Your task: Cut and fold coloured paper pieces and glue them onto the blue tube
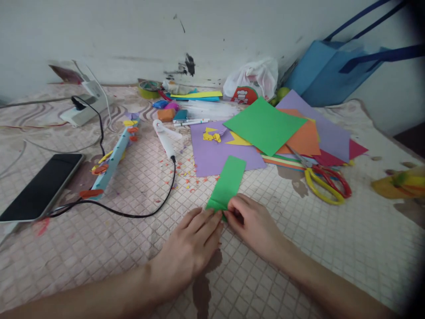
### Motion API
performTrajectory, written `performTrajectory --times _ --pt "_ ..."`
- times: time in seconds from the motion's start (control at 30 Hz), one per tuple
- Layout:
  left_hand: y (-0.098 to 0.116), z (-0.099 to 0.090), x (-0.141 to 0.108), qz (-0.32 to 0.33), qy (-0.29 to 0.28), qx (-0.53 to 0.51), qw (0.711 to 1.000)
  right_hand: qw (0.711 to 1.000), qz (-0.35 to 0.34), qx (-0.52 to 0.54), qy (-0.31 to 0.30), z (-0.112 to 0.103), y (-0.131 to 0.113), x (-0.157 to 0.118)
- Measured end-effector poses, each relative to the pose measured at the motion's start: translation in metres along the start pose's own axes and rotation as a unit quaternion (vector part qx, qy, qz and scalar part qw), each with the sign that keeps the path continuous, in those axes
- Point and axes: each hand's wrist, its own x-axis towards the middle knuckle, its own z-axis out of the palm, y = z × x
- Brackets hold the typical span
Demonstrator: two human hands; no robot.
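A green paper strip point(229, 176) lies on the quilted cloth in front of me, with creases across its near end. My left hand point(192, 239) holds that near end, its fingertips pressed together on the left part of the crease and its thumb partly hidden. Thumb and forefinger of my right hand point(254, 221) pinch the near right corner of the strip. Just beyond the strip lies a purple paper sheet point(212, 159), with small yellow paper pieces point(212, 135) on it.
Scissors point(327, 184) with red and yellow handles rest to the right, beside stacked coloured paper point(265, 126). At left are a phone point(43, 186), a decorated light-blue strip point(114, 155) and a white corded tool point(164, 139). A blue bag point(325, 71) stands at the back.
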Motion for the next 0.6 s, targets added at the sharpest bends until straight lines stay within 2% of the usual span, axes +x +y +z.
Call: performTrajectory --times 0.4,0.6 --pt "0.0015 0.0018 -0.0065 -0.009 -0.033 0.016 0.999 1.0 0.01 0.005 -0.005 -0.0015 -0.0016 -0.0002" --pt "0.0016 0.0019 -0.0062 -0.005 -0.028 0.025 0.999 1.0 0.012 -0.008 -0.004 -0.002 -0.0015 -0.0002"
